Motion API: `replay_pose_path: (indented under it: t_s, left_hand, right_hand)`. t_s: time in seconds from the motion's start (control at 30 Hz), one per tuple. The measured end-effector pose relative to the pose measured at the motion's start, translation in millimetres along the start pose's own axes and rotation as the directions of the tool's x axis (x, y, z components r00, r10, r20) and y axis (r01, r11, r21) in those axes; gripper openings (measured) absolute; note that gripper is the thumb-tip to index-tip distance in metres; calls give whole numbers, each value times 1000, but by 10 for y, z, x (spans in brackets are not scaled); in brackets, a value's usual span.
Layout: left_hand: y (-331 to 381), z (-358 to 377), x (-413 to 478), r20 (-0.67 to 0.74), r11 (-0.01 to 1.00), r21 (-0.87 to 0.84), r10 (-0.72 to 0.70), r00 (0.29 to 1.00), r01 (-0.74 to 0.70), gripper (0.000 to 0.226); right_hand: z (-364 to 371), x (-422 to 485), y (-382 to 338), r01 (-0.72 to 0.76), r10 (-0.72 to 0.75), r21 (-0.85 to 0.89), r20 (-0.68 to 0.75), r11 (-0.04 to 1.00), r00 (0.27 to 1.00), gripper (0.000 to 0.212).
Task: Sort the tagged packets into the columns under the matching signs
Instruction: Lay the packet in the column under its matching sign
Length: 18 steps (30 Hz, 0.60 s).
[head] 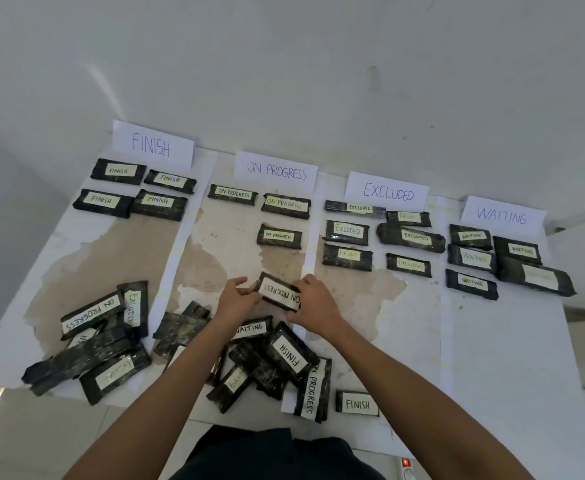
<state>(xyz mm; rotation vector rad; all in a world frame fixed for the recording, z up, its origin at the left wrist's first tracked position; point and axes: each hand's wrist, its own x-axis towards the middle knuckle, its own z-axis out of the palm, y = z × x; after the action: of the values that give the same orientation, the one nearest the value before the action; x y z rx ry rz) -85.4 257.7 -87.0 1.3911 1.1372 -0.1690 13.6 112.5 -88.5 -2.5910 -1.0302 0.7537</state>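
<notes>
- A black packet tagged ON PROGRESS (279,293) was held between both hands, tilted, with its tag reading upside down from the wearer's side.
- The left hand (237,299) was closed loosely on the packet's left end, thumb and fingers curled around the edge.
- The right hand (313,304) was clamped on the packet's right end, fingers bent over its near edge.
- The held packet was positioned over the lower part of the column under the ON PROGRESS sign (276,170), below the three packets already laid there (279,235).
- Four packets were laid in two rows under the FINISH sign (152,144).
- Six packets were set out under the EXCLUDED sign (388,191), in two uneven columns.
- Five packets were grouped under the WAITING sign (501,215), the largest (535,276) lying at the lower right with a faded tag.
- An unsorted heap (270,362) was left near the table's (492,358) front edge, with tags reading WAITING, FINISH, EXCLUDED and ON PROGRESS overlapping one another.
- A second heap (93,341) was spread at the front left.
- One FINISH packet (357,404) was lying apart at the front, just right of the central heap.
</notes>
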Motion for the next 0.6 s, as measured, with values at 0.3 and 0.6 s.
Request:
replay_pose_path:
  t_s: [0.3, 0.6]
  left_hand:
    - [16, -85, -128, 83, 986, -149, 85, 993, -72, 9]
    - [268, -651, 95, 180, 910, 254, 289, 940, -328, 29]
  right_hand:
    - [-53, -46, -489, -88, 117, 285, -86, 955, 989, 53]
    - [-268, 340, -750, -133, 183, 598, -23, 790, 983, 49]
